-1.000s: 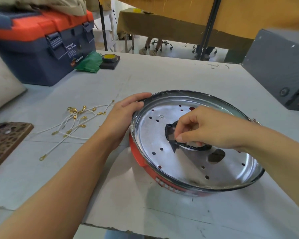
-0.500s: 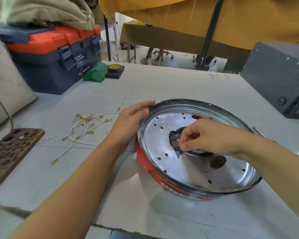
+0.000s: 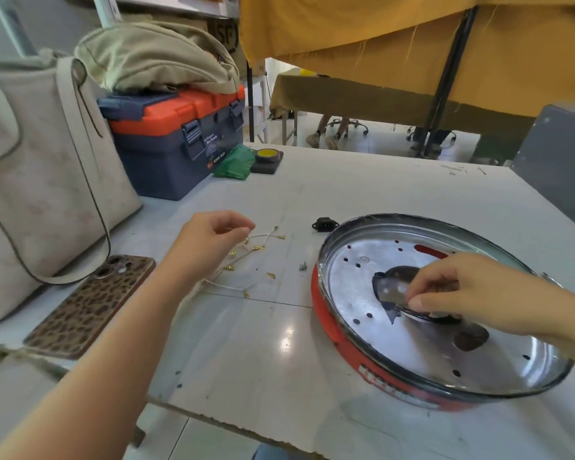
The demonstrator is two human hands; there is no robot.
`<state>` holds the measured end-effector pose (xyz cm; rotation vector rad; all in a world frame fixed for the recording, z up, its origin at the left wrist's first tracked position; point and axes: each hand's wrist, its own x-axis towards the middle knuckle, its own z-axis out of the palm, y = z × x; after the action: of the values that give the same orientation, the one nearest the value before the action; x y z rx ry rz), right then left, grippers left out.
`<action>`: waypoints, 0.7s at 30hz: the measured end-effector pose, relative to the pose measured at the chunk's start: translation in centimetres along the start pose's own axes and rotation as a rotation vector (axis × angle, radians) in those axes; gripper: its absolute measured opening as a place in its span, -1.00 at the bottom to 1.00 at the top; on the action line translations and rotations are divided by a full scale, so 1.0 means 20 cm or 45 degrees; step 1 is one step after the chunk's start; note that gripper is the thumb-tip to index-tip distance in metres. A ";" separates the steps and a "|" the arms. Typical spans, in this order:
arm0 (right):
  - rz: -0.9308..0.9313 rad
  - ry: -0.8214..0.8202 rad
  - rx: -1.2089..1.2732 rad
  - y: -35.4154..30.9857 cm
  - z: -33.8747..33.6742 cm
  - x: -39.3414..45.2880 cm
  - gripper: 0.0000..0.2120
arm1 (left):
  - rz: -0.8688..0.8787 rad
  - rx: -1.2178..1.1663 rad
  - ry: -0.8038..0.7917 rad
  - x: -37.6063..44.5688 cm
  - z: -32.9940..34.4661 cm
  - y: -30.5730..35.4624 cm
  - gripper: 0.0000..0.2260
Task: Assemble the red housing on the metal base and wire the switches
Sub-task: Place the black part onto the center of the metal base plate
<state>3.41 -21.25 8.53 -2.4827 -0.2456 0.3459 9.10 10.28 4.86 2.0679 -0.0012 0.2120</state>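
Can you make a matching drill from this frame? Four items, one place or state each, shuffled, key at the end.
Items:
1. left hand
2. right hand
3. phone
4. toolbox

Places/states:
A. under a beige bag
B. pinching a piece at the base's centre hole
C. flat at the near-left table edge
D. at the white wires

Pairs: 1-D, 2-B, 3-C, 4-A
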 end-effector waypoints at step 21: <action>0.036 -0.012 -0.103 -0.02 0.05 0.01 -0.86 | 0.165 0.526 -0.336 0.08 0.34 0.04 -0.93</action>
<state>3.29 -20.33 8.05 -2.5666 -0.2324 0.3666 11.73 4.02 2.63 2.4969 -0.2734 0.0153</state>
